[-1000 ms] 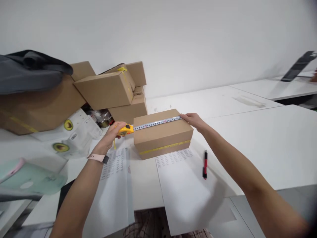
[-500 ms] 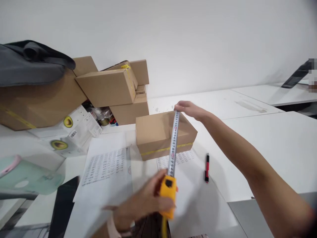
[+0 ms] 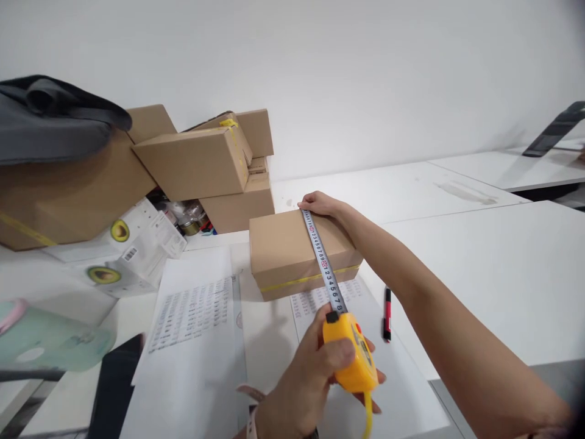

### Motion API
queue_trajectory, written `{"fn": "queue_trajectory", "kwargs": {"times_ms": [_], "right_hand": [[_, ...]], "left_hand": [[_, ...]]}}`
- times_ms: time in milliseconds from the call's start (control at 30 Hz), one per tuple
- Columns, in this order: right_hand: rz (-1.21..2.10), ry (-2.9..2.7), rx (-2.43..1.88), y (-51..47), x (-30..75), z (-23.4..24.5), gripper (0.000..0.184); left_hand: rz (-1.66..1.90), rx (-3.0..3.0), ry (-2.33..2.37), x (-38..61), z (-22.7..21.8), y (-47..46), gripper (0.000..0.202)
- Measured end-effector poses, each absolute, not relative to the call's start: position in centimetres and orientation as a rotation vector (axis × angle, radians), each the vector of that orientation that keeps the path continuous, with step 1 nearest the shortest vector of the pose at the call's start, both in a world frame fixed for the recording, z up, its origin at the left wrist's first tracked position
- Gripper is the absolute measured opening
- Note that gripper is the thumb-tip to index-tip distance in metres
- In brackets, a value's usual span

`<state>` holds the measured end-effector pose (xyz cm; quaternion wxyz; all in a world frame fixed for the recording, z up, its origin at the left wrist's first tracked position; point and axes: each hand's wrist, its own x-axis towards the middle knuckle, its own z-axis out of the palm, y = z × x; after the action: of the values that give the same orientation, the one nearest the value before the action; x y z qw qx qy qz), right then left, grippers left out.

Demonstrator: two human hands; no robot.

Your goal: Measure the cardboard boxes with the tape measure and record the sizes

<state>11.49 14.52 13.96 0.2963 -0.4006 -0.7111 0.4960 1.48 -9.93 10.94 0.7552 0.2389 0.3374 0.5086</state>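
Observation:
My left hand [image 3: 315, 366] grips the yellow case of a tape measure [image 3: 350, 353], thumb across its side, and a yellow strap hangs below. The silver blade [image 3: 323, 262] runs out from the case across the top of a closed cardboard box [image 3: 283, 244] banded with yellow tape. At the box's far top edge, my right hand [image 3: 317, 203] pinches the blade's end. The box rests partly on a printed sheet [image 3: 301, 305]. A red and black pen [image 3: 387, 314] lies to the right of the box.
Several cardboard boxes [image 3: 192, 161] are stacked at the back left, with a dark grey bag [image 3: 59, 131] on top. White boxes with avocado pictures [image 3: 123, 259], printed papers [image 3: 196, 317], a black flat object [image 3: 116, 384] and a mint-green bottle [image 3: 55, 335] are at left.
My right hand has moved left and down onto the box's far edge with the blade's end. My left hand has shifted right, turning the tape measure; the blade now slants across the box.

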Motion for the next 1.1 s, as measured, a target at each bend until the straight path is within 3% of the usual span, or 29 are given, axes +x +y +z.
{"fn": "queue_trajectory", "kwargs": {"times_ms": [100,267,433,600,700,833,967,1100], "right_hand": [[1.333,-1.846,-1.107,14.3,11.4,14.3,0.045],[1.404,-1.815,-1.086,14.3,11.2,14.8,0.046],[1.398,-1.799,-1.040,15.4,10.7,14.4,0.051],[1.181,-1.695,-0.973,21.8,10.0,14.6,0.051],[0.971,-1.500,-1.036,23.5,11.9,12.7,0.054],[0.954,-1.583,-1.180,19.4,15.7,8.8,0.064],[0.982,-1.778,-1.054,13.8,17.4,7.8,0.070],[0.969,-1.856,-0.921,12.0,17.5,10.4,0.058]], "left_hand": [[1.076,0.497,0.700,3.3,10.0,-10.4,0.089],[1.123,0.500,0.665,5.1,9.7,-10.3,0.077],[1.099,0.492,0.767,4.6,10.6,-10.2,0.081],[1.148,0.644,0.896,1.3,11.3,-11.7,0.071],[1.336,0.856,1.245,-2.2,10.7,-12.6,0.076],[1.530,0.986,1.715,-6.3,8.8,-11.8,0.072],[1.559,0.944,1.589,-8.4,7.8,-9.7,0.065],[1.547,0.956,1.501,-9.9,9.3,-8.9,0.070]]}}
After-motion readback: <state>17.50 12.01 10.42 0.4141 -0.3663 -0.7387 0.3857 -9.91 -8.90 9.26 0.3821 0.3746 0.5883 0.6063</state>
